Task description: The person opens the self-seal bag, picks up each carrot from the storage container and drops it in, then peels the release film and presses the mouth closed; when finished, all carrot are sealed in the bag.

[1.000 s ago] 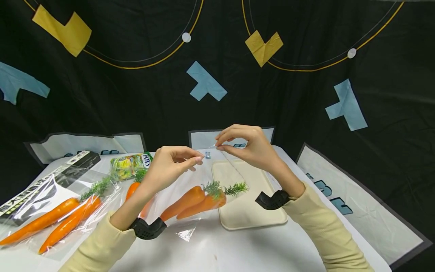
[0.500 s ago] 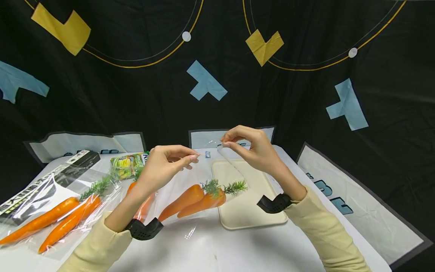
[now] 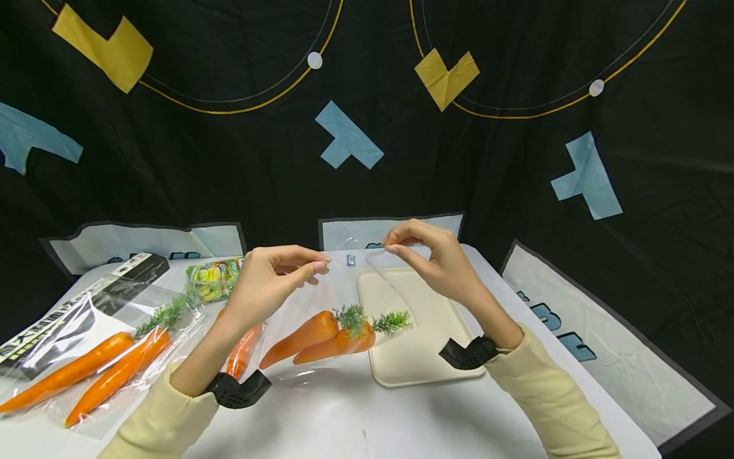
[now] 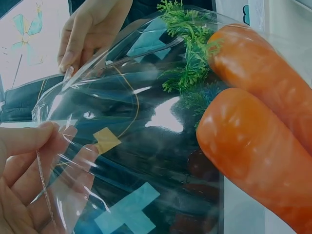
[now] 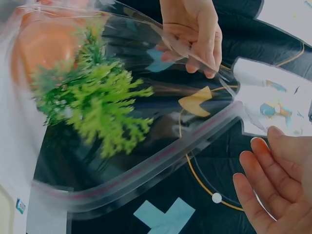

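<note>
Carrots [image 3: 321,336] in a clear bag [image 3: 344,299] are held up mid-frame, its top pinched by the left hand [image 3: 269,280] and right hand [image 3: 436,258], which have been pulled wider apart, so the mouth is stretched flatter.

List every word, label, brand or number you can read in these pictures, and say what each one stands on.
Nothing reads with certainty.
Green snack packet: white brand lettering, too small and partly hidden by the left hand.
Black-and-white box: large print along its side, unreadable at this angle.
White panels at the table's back and right: blue lettering, cut off.
Small blue slider on the clear bag: no legible mark.
</note>
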The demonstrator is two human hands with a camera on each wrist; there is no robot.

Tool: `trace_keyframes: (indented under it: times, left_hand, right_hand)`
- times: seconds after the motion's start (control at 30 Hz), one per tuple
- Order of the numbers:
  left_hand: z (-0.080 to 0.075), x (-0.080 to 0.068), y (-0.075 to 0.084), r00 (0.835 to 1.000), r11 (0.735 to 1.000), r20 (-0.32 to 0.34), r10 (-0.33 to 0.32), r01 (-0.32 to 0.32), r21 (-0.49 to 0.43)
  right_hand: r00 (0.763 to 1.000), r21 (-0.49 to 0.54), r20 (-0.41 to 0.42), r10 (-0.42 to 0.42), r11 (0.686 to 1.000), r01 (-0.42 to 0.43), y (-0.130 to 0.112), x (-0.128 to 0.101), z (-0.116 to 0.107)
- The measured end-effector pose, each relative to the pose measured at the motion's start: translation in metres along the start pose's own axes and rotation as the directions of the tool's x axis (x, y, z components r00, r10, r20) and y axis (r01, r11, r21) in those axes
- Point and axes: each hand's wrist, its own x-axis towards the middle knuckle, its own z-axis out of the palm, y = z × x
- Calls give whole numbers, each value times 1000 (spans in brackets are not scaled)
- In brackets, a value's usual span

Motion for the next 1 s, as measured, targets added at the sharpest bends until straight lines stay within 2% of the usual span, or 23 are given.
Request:
trace_keyframes:
  times: [0.3, 0.57, 1.0]
  left_hand:
    - [-6, -3, -1, 1000, 999, -23, -10, 11, 37]
    - [-11, -6, -2, 999, 999, -46, -19, 20, 41]
    - [-17, -7, -4, 998, 997, -67, -20, 26, 77]
  right_hand:
    - [994, 30, -38, 99, 995, -98, 11, -15, -5]
    - [979, 20, -80, 187, 982, -186, 18, -28, -11]
    - [956, 33, -99, 276, 961, -274, 35, -53, -25]
